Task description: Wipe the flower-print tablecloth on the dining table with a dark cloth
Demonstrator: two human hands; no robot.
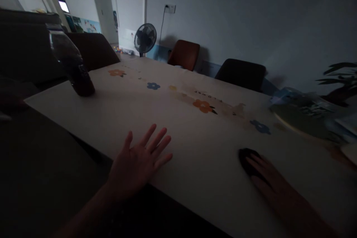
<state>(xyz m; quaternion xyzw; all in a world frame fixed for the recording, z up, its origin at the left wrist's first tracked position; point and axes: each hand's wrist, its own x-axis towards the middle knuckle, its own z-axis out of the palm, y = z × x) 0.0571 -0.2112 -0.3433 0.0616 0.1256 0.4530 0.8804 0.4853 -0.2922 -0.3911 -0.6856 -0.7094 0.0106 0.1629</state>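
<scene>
Pointing away: dark object (pixel 248 160), right hand (pixel 267 178)

Worn on the head, looking forward and down across the worktop (pixel 195 126) from its near edge, close above both hands, toward the far wall.

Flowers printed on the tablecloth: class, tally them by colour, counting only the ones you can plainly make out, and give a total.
Orange flowers: 2 (first orange flower, second orange flower)
Blue flowers: 2 (first blue flower, second blue flower)
Total: 4
Paler prints on the tablecloth are too faint to count.
</scene>
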